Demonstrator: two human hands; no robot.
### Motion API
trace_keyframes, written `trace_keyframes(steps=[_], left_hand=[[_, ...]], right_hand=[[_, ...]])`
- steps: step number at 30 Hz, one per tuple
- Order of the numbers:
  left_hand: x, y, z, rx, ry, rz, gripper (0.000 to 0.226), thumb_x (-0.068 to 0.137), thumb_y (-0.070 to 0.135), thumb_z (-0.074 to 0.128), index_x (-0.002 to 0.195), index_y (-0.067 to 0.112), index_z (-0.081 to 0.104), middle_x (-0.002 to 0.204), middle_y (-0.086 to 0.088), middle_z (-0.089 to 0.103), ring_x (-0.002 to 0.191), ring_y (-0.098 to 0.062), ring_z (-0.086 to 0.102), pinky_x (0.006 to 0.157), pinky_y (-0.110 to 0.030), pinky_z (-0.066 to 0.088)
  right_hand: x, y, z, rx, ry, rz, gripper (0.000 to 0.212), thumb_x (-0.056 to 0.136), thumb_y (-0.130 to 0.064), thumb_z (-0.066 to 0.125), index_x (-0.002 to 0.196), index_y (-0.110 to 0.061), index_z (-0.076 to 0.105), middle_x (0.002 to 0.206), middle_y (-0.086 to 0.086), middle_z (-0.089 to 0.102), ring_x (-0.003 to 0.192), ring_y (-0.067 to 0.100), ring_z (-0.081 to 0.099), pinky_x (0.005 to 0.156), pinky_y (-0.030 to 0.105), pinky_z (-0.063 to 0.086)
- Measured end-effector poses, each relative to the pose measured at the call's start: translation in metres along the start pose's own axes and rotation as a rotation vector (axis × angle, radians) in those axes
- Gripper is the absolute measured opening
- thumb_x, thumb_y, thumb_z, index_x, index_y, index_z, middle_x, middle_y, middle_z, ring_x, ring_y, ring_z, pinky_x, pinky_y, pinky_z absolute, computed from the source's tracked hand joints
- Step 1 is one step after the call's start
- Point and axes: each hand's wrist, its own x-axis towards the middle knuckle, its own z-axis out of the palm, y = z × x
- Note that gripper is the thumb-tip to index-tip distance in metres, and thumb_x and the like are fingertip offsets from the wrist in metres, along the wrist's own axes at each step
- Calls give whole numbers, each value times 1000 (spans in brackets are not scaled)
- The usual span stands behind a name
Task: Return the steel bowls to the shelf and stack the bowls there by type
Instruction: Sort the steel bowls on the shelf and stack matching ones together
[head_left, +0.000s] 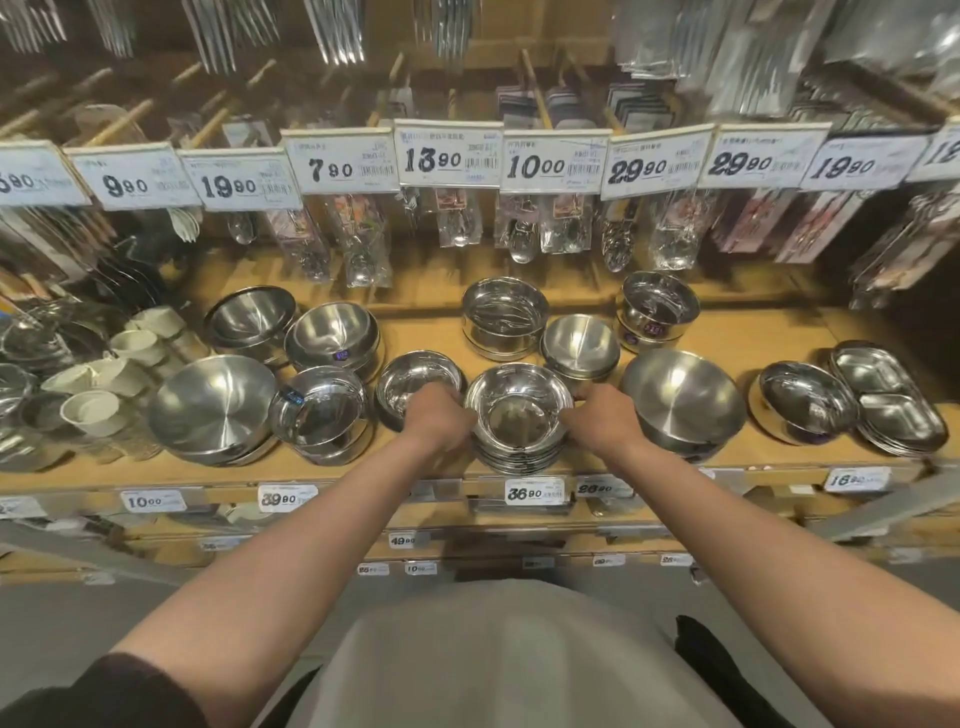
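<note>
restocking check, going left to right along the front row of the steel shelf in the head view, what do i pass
Large wide bowl → shiny bowl stack with a blue sticker → small bowl behind the left hand → centre bowl stack held between both hands → big matte bowl → tilted bowl → divided trays.

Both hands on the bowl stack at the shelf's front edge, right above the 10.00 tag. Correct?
Not quite. The head view shows both hands, left and right, on the sides of the bowl stack at the shelf's front edge, but the tag right below it reads 36.90, not 10.00.
</note>
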Motion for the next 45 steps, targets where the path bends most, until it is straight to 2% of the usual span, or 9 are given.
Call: trace_keyframes(steps=[4, 14, 17, 22, 27, 31, 35, 39, 45], left_hand=[[0, -1, 3, 30, 5, -5, 7, 86, 0, 64, 85, -4, 70, 96, -20, 73, 91, -37, 72, 84, -47, 62], [-9, -1, 16, 10, -106, -68, 74, 95, 10, 63, 158, 12, 24, 153, -16, 45, 124, -33, 61, 94, -37, 58], [-2, -1, 19, -155, -150, -101, 64, 97, 8, 60, 154, 15, 32, 141, -16, 55, 93, -26, 73, 70, -32, 63], [3, 10, 24, -322, -199, -35, 22, 93, 8, 60, 102, 28, 62, 114, -9, 71, 90, -21, 73, 74, -34, 65], [0, 2, 10, -312, -266, -22, 19, 94, 22, 63, 112, 28, 62, 103, 4, 68, 83, -11, 67, 67, -22, 59], [-11, -15, -28, -307, -156, -36, 16, 90, 32, 66, 105, 33, 60, 96, 11, 70, 84, -12, 73, 78, -32, 64], [-12, -34, -72, -307, 53, -76, 18, 97, 13, 60, 112, 21, 66, 97, -1, 73, 75, -21, 73, 84, -45, 62], [-11, -56, -107, -323, 282, -85, 17, 94, 9, 56, 95, 20, 69, 80, 1, 71, 63, -16, 66, 67, -36, 59], [-5, -105, -132, -311, 572, -333, 20, 85, 32, 74, 90, 14, 68, 86, -8, 74, 84, -34, 72, 82, -48, 60]], right_hand=[[1, -1, -1, 18, -21, 5, 26, 89, -17, 61, 110, -8, 72, 101, 13, 73, 95, 32, 68, 82, 39, 57], [4, 12, 13, 475, -236, 274, 25, 97, -17, 58, 116, 0, 59, 109, 21, 70, 82, 33, 75, 70, 42, 64], [9, 18, 12, 577, -211, 297, 17, 98, -15, 58, 108, -2, 61, 103, 20, 71, 69, 27, 74, 59, 33, 60], [19, 25, 3, 607, -182, 321, 14, 100, -17, 55, 107, -6, 61, 102, 19, 73, 72, 28, 72, 49, 26, 55], [12, 18, 0, 485, -172, 286, 27, 98, -23, 60, 119, -6, 61, 107, 14, 71, 92, 29, 70, 58, 27, 55], [-2, 5, -13, -13, 95, 4, 33, 93, -25, 63, 117, -2, 63, 103, 16, 69, 97, 36, 63, 75, 35, 45], [-13, -30, -16, -51, 195, -206, 47, 92, -18, 66, 135, -2, 57, 122, 19, 62, 111, 34, 58, 87, 34, 42], [-14, -68, 5, 84, 60, -319, 31, 93, -16, 64, 124, -11, 64, 100, 1, 69, 80, 9, 60, 64, 6, 36], [-14, -86, 35, 113, -203, -323, 30, 96, -23, 58, 126, -20, 62, 87, -16, 62, 73, -3, 58, 57, 7, 39]])
